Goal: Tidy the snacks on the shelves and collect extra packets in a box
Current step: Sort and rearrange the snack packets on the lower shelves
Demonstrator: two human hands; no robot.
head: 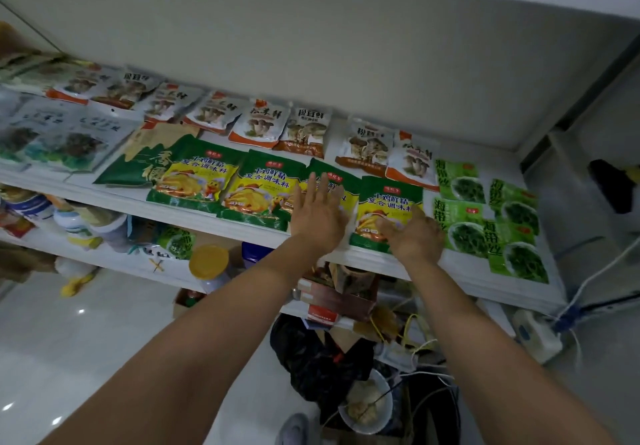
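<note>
A white top shelf (381, 260) carries rows of flat packets. Along its front lie several green-and-yellow seasoning packets (194, 181). My left hand (317, 214) lies flat with straight fingers on the third packet (332, 176) of that row. My right hand (414, 235) rests with loosely bent fingers on the lower right corner of the fourth packet (388, 198). Behind them stands a row of white mushroom packets (258, 124). Bright green seaweed packets (509, 226) fill the shelf's right end.
Lower shelves hold tubs, a yellow-lidded jar (209, 261) and a small brown box (337, 294). On the floor below are a black bag (311, 358), a bowl (367, 406) and tangled cables. A power strip (535, 335) lies at the right.
</note>
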